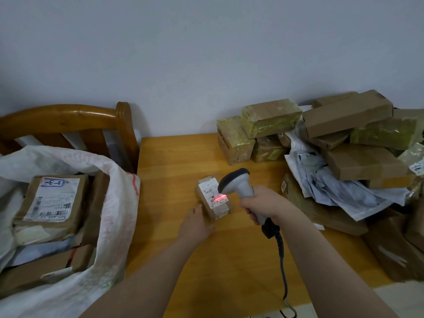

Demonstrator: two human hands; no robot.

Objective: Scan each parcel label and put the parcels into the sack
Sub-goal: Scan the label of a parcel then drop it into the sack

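Note:
A small brown parcel (214, 199) with a white label lies in the middle of the wooden table (174, 161). My right hand (263, 204) grips a grey handheld scanner (238, 187) just right of the parcel; its red beam falls on the label's barcode. My left hand (197, 222) rests against the parcel's near left side, fingers fairly straight. At the left stands an open white woven sack (110, 203) holding several labelled parcels, the top one (51, 199) marked "3-3".
A heap of brown boxes, taped packets and grey mailer bags (344, 152) fills the table's right side. A wooden chair (68, 120) holds the sack at the left. The scanner's cable (283, 267) trails toward the table's near edge.

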